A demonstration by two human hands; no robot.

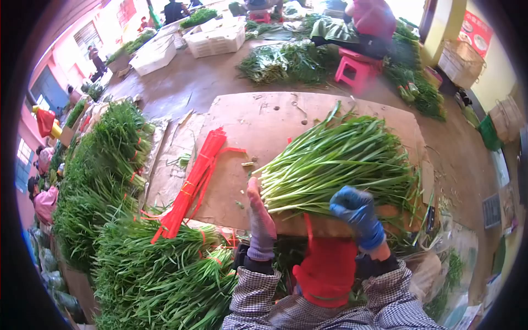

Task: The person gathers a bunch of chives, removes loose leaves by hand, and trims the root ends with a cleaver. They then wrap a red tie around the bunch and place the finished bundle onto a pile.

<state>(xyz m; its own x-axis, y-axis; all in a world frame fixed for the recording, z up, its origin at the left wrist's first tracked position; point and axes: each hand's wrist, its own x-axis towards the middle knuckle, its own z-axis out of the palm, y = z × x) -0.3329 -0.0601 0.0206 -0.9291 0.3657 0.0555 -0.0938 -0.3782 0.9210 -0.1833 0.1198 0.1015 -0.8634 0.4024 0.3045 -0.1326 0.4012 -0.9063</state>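
A loose heap of long green stalks, like garlic chives (335,165), lies across the cardboard-topped work surface (253,115), pale ends to the left. My left hand (261,220), in a light knit glove, stands upright with straight fingers beside those pale ends. In a blue glove, my right hand (357,214) is curled at the near edge of the heap; whatever its fingers hold is hidden. One red strip (308,226) hangs over the near edge below the heap. Left of it lies a bundle of red tie strips (192,184).
Tied green bunches (110,165) are piled along the left, with more greens (165,269) at front left. White crates (215,38) stand at the back. A person sits on a pink stool (356,69) beyond the board, near heaped greens (289,61).
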